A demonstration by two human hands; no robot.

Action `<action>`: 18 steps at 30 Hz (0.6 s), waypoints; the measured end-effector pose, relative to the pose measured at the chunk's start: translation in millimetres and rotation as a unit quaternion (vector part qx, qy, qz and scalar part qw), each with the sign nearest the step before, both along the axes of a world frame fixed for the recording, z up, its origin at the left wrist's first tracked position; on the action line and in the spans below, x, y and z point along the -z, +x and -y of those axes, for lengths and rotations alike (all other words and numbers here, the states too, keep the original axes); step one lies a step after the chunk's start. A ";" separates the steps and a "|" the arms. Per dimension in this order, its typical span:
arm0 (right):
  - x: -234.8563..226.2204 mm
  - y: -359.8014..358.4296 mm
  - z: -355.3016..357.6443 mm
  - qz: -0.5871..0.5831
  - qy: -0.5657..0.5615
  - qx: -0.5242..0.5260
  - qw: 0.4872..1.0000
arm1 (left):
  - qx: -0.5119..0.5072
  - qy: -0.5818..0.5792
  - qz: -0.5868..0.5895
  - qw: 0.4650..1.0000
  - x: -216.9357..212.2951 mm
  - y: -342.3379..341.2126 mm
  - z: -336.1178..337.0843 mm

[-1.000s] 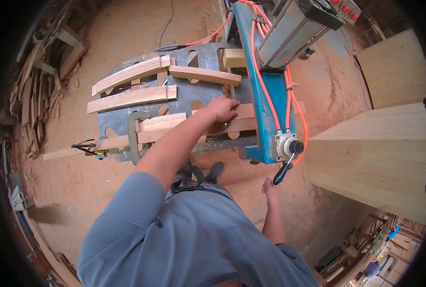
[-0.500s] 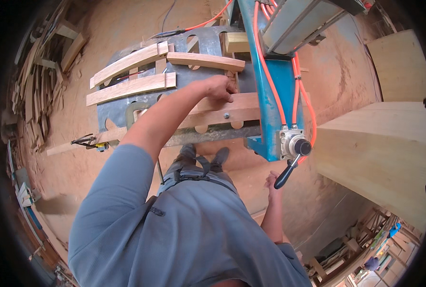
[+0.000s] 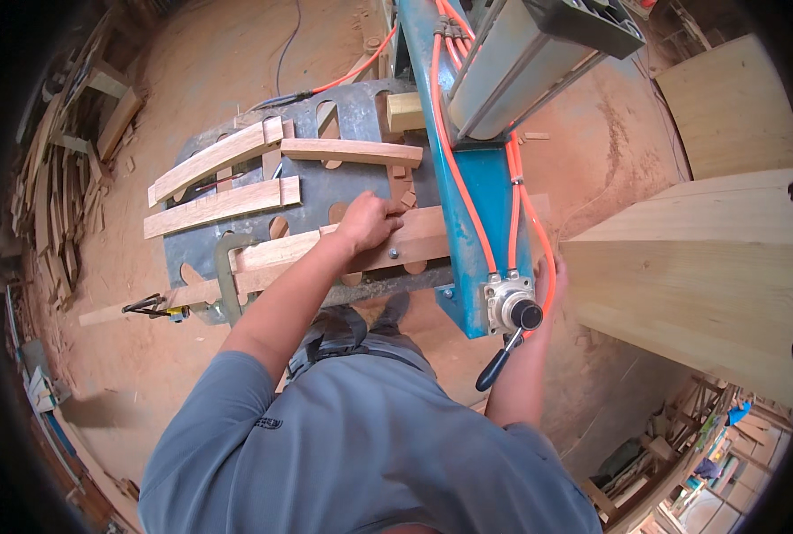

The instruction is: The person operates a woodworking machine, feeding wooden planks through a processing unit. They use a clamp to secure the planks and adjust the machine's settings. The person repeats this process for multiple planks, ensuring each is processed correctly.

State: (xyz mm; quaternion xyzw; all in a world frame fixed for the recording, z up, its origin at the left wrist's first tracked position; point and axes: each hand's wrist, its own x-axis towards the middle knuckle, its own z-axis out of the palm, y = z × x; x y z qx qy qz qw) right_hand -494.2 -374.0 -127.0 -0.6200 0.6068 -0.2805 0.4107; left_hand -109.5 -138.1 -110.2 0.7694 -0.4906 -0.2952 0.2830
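Note:
My left hand (image 3: 370, 222) rests on a wooden board (image 3: 427, 236) with a bolt in it, at the near side of a dark metal table (image 3: 312, 191). Its fingers are curled beside small wood blocks (image 3: 405, 198); whatever lies under them is hidden. My right hand (image 3: 553, 278) is raised behind an orange hose (image 3: 539, 240), to the right of the blue machine frame (image 3: 463, 205). The frame and hose hide most of its fingers. Close to it sits a metal valve (image 3: 510, 303) with a black lever handle (image 3: 492, 369).
Curved wooden pieces (image 3: 352, 151) and lighter curved strips (image 3: 223, 207) lie on the table. A clamp (image 3: 227, 276) grips its near edge. A metal cylinder (image 3: 516, 71) rises from the frame. Large pale wooden panels (image 3: 690, 267) stand at right; scrap wood (image 3: 54, 187) is piled at left.
My right hand has risen from below the valve to behind the orange hose. My left hand stays at the board, its fingers still curled. The view has shifted, moving the table and frame leftward.

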 end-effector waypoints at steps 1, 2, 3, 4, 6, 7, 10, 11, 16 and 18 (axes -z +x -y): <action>-1.6 18.3 10.2 -0.034 -0.043 -0.013 0.998 | -0.017 0.014 -0.009 1.000 -0.3 -1.5 -2.7; -12.0 42.1 16.5 -0.066 -0.088 -0.022 0.994 | -0.007 0.013 0.000 1.000 -0.7 -1.2 -4.4; -17.3 59.9 22.8 -0.098 -0.133 -0.029 0.986 | 0.006 0.011 0.010 1.000 -2.9 -0.5 -5.7; -13.1 70.2 32.3 -0.111 -0.136 -0.046 0.983 | 0.019 0.009 0.019 1.000 -5.5 2.0 -6.2; -8.4 82.3 50.6 -0.137 -0.143 -0.079 0.977 | 0.001 -0.042 0.033 0.999 -7.5 16.9 -8.4; -9.3 86.1 55.6 -0.109 -0.107 -0.087 0.984 | -0.031 -0.092 0.054 0.994 2.7 32.5 -11.3; -18.4 95.0 60.0 -0.053 -0.029 -0.107 0.992 | -0.148 -0.140 0.220 0.954 -6.0 92.6 -19.6; -19.3 92.7 62.1 -0.053 -0.025 -0.115 0.992 | -0.166 -0.128 0.268 0.940 -9.3 109.6 -23.2; -11.7 86.8 72.7 0.021 -0.029 -0.113 0.993 | -0.093 -0.013 0.297 0.950 13.3 168.6 -32.0; -9.0 87.0 74.2 0.001 -0.031 -0.122 0.992 | -0.053 0.024 0.277 0.959 7.0 173.7 -28.1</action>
